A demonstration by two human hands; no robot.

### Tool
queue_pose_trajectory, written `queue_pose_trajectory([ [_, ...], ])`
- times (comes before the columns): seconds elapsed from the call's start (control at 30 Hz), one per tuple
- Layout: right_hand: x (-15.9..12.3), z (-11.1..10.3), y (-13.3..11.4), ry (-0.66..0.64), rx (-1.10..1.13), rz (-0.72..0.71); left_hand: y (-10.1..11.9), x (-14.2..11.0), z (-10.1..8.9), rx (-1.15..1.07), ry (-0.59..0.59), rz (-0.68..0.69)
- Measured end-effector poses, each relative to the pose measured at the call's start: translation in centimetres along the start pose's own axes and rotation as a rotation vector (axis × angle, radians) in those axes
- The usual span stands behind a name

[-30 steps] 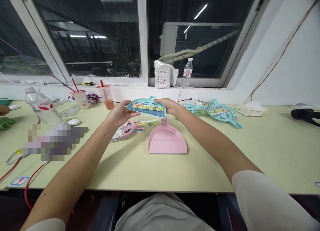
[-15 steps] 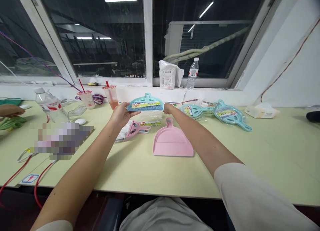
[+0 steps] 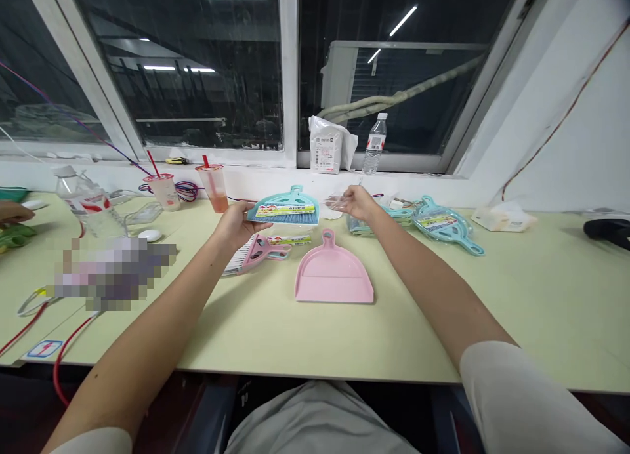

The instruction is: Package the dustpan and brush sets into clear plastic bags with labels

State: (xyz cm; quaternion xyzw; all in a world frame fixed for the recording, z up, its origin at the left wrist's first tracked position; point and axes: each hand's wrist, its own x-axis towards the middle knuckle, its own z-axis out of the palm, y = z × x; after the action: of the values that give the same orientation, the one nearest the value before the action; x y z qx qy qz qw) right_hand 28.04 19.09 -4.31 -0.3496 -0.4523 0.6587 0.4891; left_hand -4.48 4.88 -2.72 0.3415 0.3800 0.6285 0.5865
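My left hand [image 3: 235,226] grips the left end of a turquoise dustpan-and-brush set [image 3: 284,208], which has blue bristles and a yellow-green label strip. It is raised above the table. My right hand [image 3: 358,202] is apart from the set, to its right, fingers pinched on a crumpled clear plastic bag [image 3: 337,203]. A pink dustpan [image 3: 335,277] lies on the table below and between my hands. Left of it lies a pink brush [image 3: 250,254] with white bristles, its handle overlapping other pieces beside another label strip [image 3: 295,239].
Right of my right hand lie wrapped turquoise sets [image 3: 445,223] and a tissue pack [image 3: 504,219]. Drink cups [image 3: 214,186], a water bottle [image 3: 86,201] and a pixelated item [image 3: 115,273] with red cables stand or lie left. Another person's hand [image 3: 14,212] is at the far left.
My right hand has left the right end of the turquoise set and moved right with the clear plastic. My left hand still holds the set. The view has shifted slightly.
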Motion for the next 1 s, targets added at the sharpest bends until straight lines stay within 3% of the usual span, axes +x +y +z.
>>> queue_pose_trajectory([
  [0.13, -4.4, -3.9, -1.7, -0.037, 0.132, -0.065, -0.8, -0.2, 0.5, 0.045, -0.079, -0.146],
  [0.3, -7.9, -5.8, -2.1, -0.141, 0.143, -0.096, -1.7, -0.6, 0.9, 0.093, -0.167, -0.210],
  [0.53, -8.6, -5.7, -1.8, -0.175, 0.106, -0.117, -2.3, -0.7, 0.7, 0.090, -0.227, -0.238],
  [0.77, -8.2, -5.3, -0.6, -0.263, -0.006, 0.046, -2.4, -0.4, 0.7, 0.109, -0.206, -0.202],
  [1.0, -8.8, -4.6, -0.4, -0.301, -0.149, 0.062, -2.5, -0.5, 0.8, 0.122, -0.163, -0.215],
])
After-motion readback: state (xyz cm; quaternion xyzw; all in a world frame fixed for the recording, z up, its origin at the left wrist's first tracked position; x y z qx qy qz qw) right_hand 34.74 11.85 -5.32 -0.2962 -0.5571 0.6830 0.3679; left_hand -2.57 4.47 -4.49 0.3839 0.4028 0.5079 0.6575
